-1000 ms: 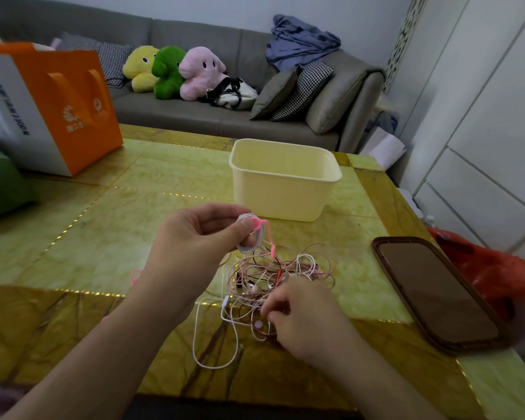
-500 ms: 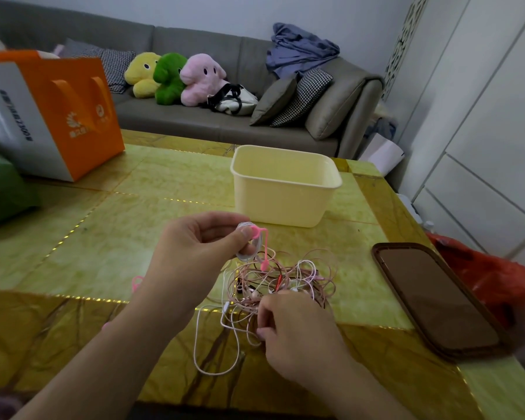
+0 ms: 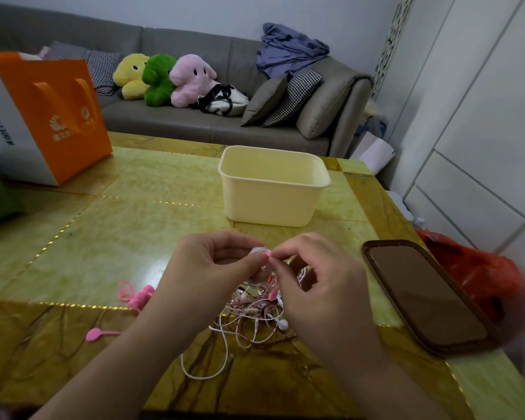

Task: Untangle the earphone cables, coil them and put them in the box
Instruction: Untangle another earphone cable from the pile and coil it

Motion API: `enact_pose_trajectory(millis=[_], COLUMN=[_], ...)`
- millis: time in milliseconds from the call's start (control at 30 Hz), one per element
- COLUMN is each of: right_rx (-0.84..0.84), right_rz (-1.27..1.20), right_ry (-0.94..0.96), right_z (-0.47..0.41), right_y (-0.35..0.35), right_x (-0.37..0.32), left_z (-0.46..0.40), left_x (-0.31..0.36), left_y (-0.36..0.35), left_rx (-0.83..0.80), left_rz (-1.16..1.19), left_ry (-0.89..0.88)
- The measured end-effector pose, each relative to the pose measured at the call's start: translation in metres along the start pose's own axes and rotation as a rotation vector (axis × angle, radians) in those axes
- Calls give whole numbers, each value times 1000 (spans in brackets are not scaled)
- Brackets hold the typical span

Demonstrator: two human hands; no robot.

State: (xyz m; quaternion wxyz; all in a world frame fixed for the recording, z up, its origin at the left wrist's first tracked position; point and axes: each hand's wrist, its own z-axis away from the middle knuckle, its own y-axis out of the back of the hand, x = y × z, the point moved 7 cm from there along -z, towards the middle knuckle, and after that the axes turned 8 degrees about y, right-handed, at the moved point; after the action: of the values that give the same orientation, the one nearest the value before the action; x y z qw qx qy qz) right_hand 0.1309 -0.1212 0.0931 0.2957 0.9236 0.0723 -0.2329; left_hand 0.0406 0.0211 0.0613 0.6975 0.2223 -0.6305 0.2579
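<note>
Green table (image 3: 140, 225) has the cream box (image 3: 272, 189) sitting upright, can't see anything inside it. Tangled earphone cables (image 3: 252, 316) lie in front of it. Left hand (image 3: 206, 268) grips a small coil (image 3: 257, 251); right hand (image 3: 322, 286) pinches its pink tie (image 3: 267, 254).

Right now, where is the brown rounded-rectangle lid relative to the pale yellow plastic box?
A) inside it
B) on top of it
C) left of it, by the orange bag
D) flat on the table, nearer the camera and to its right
D: the brown rounded-rectangle lid lies flat on the green marble-pattern table, nearer and to the right of the open pale yellow plastic box.
</note>
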Motion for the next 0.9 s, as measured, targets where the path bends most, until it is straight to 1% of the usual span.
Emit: enact_pose_trajectory(millis=[200, 333, 400, 500, 600, 700, 833, 900], right_rx=[-28, -19, -9, -3, -23, -62, -106, -87], right_rz=[102, 51, -24, -142, -156, -160, -286, -224], right_ry=[100, 99, 55, -119, -252, -266, -380, -355], right_z=[4, 2, 0, -2, -1, -2, 0, -1], right_y=[-2, -3, -2, 0, 0, 0, 1, 4], right_x=[2, -1, 1, 9, 16, 14, 15, 14], left_z=[0, 0, 0, 1, 3, 3, 5, 6], left_x=[-1, -2, -2, -2, 0, 2, 3, 3], left_y=[0, 1, 2, 2, -2, -3, -6, -8], left_rx=[-15, -29, -34, -49, -75, -91, -118, -126], left_rz=[21, 57, 83, 61, 37, 32, -15, -19], left_ry=[4, 18, 23, 26, 23, 15, -1, -3])
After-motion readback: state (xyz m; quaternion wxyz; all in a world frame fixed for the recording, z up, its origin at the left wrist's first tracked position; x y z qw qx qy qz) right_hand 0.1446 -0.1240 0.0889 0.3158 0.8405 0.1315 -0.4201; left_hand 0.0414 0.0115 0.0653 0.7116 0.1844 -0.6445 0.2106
